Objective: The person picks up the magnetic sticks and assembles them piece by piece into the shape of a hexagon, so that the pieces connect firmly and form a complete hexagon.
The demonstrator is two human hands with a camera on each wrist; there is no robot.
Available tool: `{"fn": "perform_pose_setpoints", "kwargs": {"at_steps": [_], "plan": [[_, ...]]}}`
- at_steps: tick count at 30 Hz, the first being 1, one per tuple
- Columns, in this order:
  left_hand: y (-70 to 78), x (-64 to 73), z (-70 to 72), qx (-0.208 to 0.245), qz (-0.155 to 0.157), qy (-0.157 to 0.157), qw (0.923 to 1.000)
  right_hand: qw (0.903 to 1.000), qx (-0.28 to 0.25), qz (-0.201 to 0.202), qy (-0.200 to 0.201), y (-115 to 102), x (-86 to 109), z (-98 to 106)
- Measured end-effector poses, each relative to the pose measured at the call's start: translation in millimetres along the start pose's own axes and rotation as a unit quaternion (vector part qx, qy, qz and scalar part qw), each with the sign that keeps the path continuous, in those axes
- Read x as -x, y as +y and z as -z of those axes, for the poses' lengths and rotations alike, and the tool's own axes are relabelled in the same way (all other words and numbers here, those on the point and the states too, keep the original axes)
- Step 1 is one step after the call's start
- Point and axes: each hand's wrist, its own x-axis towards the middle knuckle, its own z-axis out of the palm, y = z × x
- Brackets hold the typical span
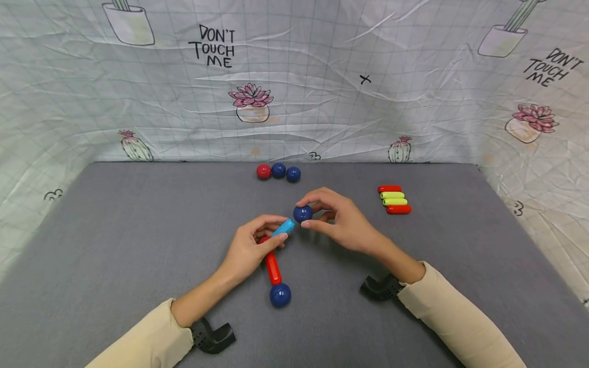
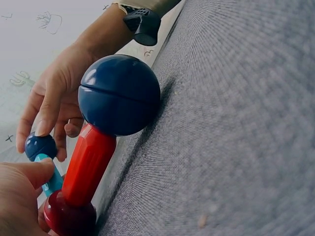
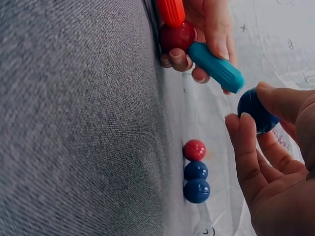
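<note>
My left hand (image 1: 246,248) pinches a light blue rod (image 1: 282,228) between thumb and fingers. That rod meets a dark red ball (image 3: 176,37), mostly hidden behind the hand in the head view. From the red ball a red rod (image 1: 273,268) runs toward me to a large-looking blue ball (image 1: 280,295) at its other end. My right hand (image 1: 345,223) holds another blue ball (image 1: 302,213) by thumb and fingertips. In the right wrist view, the light blue rod's free end is right beside this ball (image 3: 257,112).
At the back of the grey table (image 1: 152,220) a red ball (image 1: 264,171) and two blue balls (image 1: 286,174) sit in a row. Red and yellow-green rods (image 1: 394,202) lie stacked side by side at the right. A printed cloth (image 1: 313,66) hangs behind the table.
</note>
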Motion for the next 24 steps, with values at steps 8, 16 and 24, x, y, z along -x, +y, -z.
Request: {"fn": "perform_pose_setpoints", "kwargs": {"at_steps": [8, 16, 24], "plan": [[-22.7, -3.3, 2.8, 0.004, 0.01, 0.001, 0.9999, 1.0, 0.004, 0.003, -0.006, -1.0, 0.3, -2.8], [-30.4, -4.0, 3.5, 0.005, -0.003, 0.0, 1.0, 1.0, 0.004, -0.002, -0.007, 1.5, 0.4, -4.3], [-28.7, -3.1, 4.2, 0.042, -0.003, -0.011, 0.999, 1.0, -0.004, -0.001, 0.0, 33.6, -1.7, -8.8]]}}
